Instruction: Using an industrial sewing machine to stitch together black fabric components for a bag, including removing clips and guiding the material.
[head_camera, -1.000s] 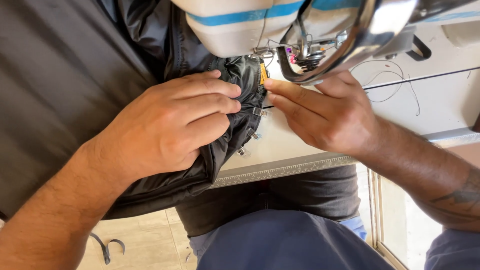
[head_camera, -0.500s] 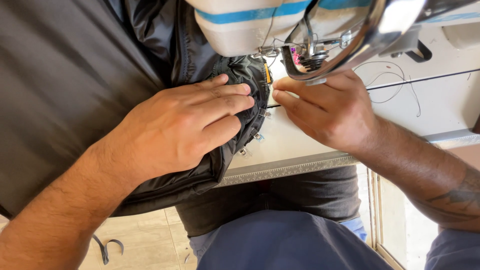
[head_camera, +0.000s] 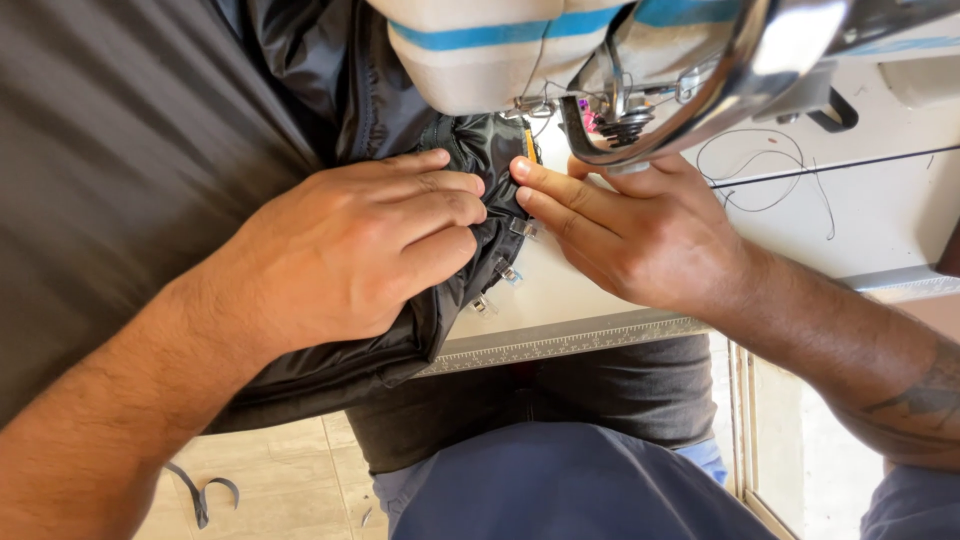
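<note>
Here, two hands (head_camera: 345, 250) (head_camera: 640, 235), one black garment (head_camera: 300, 130)

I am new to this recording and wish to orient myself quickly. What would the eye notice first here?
First come the two hands at the centre: the left hand presses flat on a black padded garment, and the right hand pinches its edge beside it. Just above them, at the top of the view, is the cream sewing machine with a blue stripe. Small metal clips line the garment's edge over the white table.
</note>
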